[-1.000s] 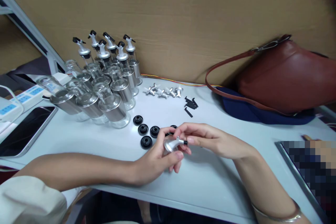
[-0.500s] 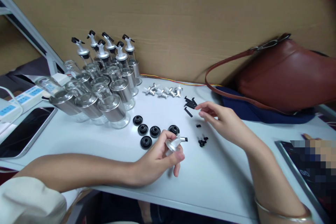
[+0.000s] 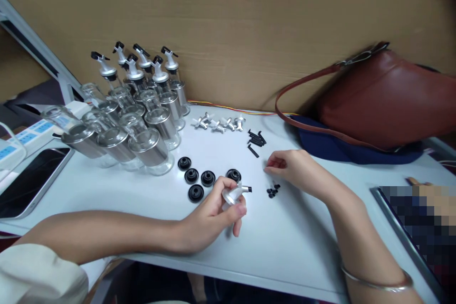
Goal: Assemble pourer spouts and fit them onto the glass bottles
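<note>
My left hand is closed around a silver pourer spout with a black tip, which points right. Fingertips pinched together, my right hand is down at the table over the spot of a small black piece, now hidden by the fingers. Just below it lie several small black plugs. Beyond it is a pile of black levers. Black ribbed stoppers lie left of and behind my left hand. Farther back sits a row of silver spouts.
Glass bottles with metal sleeves crowd the left, several with pourers fitted. A phone and a power strip lie at the far left. A brown bag rests on dark blue cloth at right. Cardboard stands behind.
My right hand has come down and toward me, its fingers closing over the small black piece that lay in view before. My left hand still holds the spout. The view shifted slightly.
</note>
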`<state>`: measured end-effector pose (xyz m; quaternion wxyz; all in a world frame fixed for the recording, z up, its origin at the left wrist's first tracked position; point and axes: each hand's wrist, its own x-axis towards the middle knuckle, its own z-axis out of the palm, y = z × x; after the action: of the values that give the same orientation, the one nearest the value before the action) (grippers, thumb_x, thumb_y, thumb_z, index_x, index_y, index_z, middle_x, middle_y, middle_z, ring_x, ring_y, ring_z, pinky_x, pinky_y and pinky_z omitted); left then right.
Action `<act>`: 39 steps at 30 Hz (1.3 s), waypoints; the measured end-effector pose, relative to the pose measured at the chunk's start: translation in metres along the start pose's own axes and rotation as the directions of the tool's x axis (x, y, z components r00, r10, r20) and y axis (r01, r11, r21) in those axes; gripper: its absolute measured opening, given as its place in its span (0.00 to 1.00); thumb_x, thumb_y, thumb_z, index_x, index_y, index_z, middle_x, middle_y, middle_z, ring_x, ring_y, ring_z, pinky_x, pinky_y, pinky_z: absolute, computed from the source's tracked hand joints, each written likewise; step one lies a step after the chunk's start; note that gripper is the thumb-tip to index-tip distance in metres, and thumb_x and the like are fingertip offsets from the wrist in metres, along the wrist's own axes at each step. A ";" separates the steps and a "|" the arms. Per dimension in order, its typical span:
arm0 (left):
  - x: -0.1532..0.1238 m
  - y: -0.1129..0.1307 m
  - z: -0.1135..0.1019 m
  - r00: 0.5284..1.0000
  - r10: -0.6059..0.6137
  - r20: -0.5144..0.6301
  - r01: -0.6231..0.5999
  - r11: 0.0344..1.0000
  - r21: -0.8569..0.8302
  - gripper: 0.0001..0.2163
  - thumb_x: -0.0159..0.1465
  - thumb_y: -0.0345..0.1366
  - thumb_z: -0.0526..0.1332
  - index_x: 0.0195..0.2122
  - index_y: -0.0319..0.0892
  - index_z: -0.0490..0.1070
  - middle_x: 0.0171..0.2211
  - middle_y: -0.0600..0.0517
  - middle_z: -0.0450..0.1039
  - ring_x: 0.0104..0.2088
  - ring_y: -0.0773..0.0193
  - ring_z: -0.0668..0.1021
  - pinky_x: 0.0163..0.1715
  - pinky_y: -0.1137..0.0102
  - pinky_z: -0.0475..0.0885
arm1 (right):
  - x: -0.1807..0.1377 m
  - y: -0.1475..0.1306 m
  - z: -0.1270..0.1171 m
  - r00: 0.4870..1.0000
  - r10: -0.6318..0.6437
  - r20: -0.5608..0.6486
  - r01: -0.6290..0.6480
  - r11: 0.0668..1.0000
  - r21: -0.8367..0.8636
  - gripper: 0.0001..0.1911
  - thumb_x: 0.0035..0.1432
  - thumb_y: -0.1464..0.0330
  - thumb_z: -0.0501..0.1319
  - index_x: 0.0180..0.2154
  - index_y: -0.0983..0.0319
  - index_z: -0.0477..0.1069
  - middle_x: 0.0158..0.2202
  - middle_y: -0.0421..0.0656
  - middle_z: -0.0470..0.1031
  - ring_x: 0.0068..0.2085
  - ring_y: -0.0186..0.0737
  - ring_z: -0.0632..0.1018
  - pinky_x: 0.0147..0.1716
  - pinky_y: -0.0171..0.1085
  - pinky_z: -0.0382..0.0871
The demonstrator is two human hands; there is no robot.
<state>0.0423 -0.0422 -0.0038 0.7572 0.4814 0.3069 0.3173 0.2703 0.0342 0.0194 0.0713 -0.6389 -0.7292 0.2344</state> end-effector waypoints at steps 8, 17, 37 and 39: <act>0.000 0.003 0.002 1.000 -0.021 -0.006 0.021 1.000 0.012 0.18 0.63 0.51 0.59 0.40 0.45 0.53 0.35 0.58 0.63 0.24 0.75 0.70 0.30 0.70 0.59 | -0.006 0.014 -0.010 0.987 -0.149 0.063 0.141 0.984 0.105 0.12 0.53 0.64 0.59 0.31 0.60 0.80 0.33 0.43 0.81 0.33 0.42 0.79 0.35 0.38 0.71; -0.001 0.003 0.001 1.000 -0.024 -0.007 0.024 1.000 0.003 0.17 0.64 0.49 0.60 0.40 0.45 0.53 0.35 0.58 0.63 0.25 0.75 0.70 0.31 0.70 0.59 | -0.006 0.017 -0.008 0.977 -0.150 0.152 0.115 0.969 0.219 0.11 0.53 0.63 0.60 0.31 0.60 0.80 0.31 0.43 0.82 0.32 0.43 0.80 0.34 0.39 0.71; -0.001 -0.003 0.000 0.999 -0.034 -0.028 0.036 0.997 0.064 0.23 0.62 0.57 0.58 0.44 0.46 0.50 0.19 0.65 0.58 0.20 0.72 0.59 0.25 0.73 0.53 | -0.023 -0.044 -0.008 0.900 -0.426 0.091 0.279 0.725 0.630 0.13 0.57 0.59 0.64 0.31 0.63 0.77 0.29 0.43 0.77 0.30 0.37 0.73 0.33 0.36 0.68; -0.001 -0.001 0.001 0.999 -0.040 -0.023 0.041 0.998 0.051 0.23 0.62 0.57 0.58 0.43 0.46 0.51 0.19 0.65 0.58 0.20 0.73 0.59 0.24 0.73 0.52 | -0.022 -0.044 -0.007 0.900 -0.426 0.087 0.276 0.715 0.643 0.12 0.56 0.59 0.65 0.30 0.63 0.77 0.29 0.43 0.77 0.30 0.37 0.73 0.34 0.36 0.68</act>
<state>0.0426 -0.0436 -0.0048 0.7473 0.4911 0.3331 0.2991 0.2374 0.0114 0.0486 0.2346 -0.3973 -0.7240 0.5128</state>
